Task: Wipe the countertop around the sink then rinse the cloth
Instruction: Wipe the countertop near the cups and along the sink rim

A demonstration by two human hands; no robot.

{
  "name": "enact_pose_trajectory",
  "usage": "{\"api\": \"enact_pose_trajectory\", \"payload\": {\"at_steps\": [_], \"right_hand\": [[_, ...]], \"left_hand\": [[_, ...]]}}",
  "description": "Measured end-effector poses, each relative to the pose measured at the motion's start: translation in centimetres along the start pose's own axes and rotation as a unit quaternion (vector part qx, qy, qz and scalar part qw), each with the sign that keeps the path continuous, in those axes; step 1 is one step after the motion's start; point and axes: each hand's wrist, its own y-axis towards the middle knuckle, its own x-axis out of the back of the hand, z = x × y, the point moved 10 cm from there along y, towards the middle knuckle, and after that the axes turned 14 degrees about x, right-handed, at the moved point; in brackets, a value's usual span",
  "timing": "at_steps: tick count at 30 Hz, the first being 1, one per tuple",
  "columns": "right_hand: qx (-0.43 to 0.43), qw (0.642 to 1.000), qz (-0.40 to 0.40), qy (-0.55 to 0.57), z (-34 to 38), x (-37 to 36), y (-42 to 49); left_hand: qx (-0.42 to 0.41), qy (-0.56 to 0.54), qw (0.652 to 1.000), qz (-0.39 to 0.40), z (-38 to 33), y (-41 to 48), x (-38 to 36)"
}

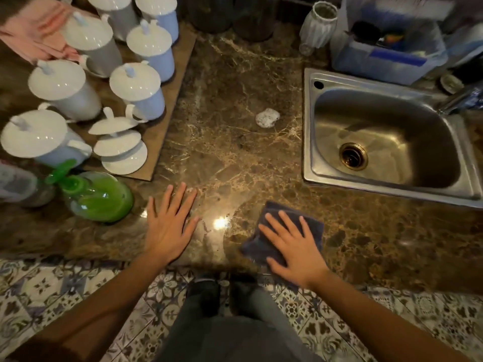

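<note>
Marble-veined brown stone forms the desk [235,100], seen from the head camera. The dark blue cloth [254,248] lies spread near the front edge of the desk. It sits nearer the person than the near left corner of the steel sink [311,126] and is not touching the sink.

The right grip [295,252], a bare hand, rests palm down on the cloth. Its fingers are straight and spread and its thumb points out to the left. Nothing is pinched or curled round; the flat fingers simply press the fabric onto the stone. Cloth corners show beyond the fingertips and to the left of the thumb.

The left grip [167,226] lies flat on the bare desk, well to the left of the cloth. Its fingers are straight and slightly fanned, and it holds nothing. A bright patch of glare sits on the stone between the two grips.

The sink is set into the desk on the right and has a brass-coloured drain [353,156] in its basin. A metal tap [454,100] reaches in from the right edge. A small white crumpled lump [267,117] lies on the stone just left of the sink rim.

Behind the sink stand a blue tub [386,56] and a glass jar [318,24]. At the left, white lidded cups [136,82] crowd a brown board [167,126]. A green bottle [102,197] stands near the left grip. Patterned floor tiles [52,291] show below the desk edge.
</note>
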Motion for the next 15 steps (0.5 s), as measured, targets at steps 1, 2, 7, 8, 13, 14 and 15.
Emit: {"api": "enact_pose_trajectory", "payload": {"at_steps": [1, 2, 7, 8, 13, 14, 15], "right_hand": [[-0.044, 0.999, -0.011, 0.015, -1.3, 0.5, 0.4], [-0.091, 0.995, -0.021, 0.024, -2.6, 1.1, 1.4], [-0.143, 0.989, -0.048, 0.011, -3.3, 3.4, 10.6], [-0.109, 0.993, -0.041, 0.004, -2.5, 3.5, 12.3], [0.109, 0.994, 0.002, 0.020, 7.3, 0.7, 11.3], [0.138, 0.990, 0.005, 0.028, 9.4, 0.2, 10.1], [0.163, 0.986, 0.006, 0.023, 10.7, -0.1, 9.2]], "left_hand": [[0.001, 0.010, 1.000, 0.003, 0.0, -0.2, -0.2], [0.004, 0.013, 1.000, 0.003, -0.2, -0.2, -0.3], [0.026, -0.080, 0.996, 0.005, 0.2, 0.2, 0.5], [0.037, -0.114, 0.993, 0.001, 0.5, 0.2, 0.8], [0.021, -0.149, 0.988, -0.014, 0.8, 0.1, 1.3], [0.020, -0.146, 0.989, -0.011, 0.9, 0.2, 1.4], [0.020, -0.142, 0.990, -0.010, 1.0, 0.2, 1.5]]}}
